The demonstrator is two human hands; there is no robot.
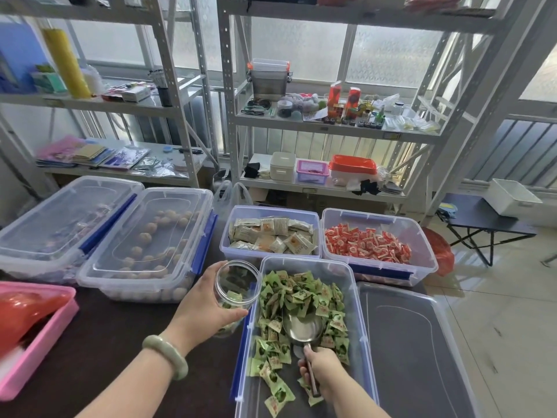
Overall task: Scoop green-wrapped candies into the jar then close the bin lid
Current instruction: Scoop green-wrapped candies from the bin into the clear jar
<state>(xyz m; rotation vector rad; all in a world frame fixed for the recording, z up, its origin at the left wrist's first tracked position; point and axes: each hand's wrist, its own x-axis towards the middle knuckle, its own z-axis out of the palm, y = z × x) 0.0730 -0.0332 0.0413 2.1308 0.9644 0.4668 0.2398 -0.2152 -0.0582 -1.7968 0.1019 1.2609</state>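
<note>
An open clear bin (358,300) in front of me holds many green-wrapped candies (298,297). My right hand (321,368) grips the handle of a metal scoop (303,327), whose empty bowl lies among the candies. My left hand (205,306) holds a clear jar (238,285) tilted toward the bin's left rim; a few green candies lie inside it. The bin's clear lid (413,345) rests flat to the right of the bin.
Behind stand open bins of beige packets (271,236) and red-wrapped candies (367,244). Two lidded bins (144,245) sit at the left, and a pink tray (36,336) at the near left. Metal shelving (331,128) rises beyond the table.
</note>
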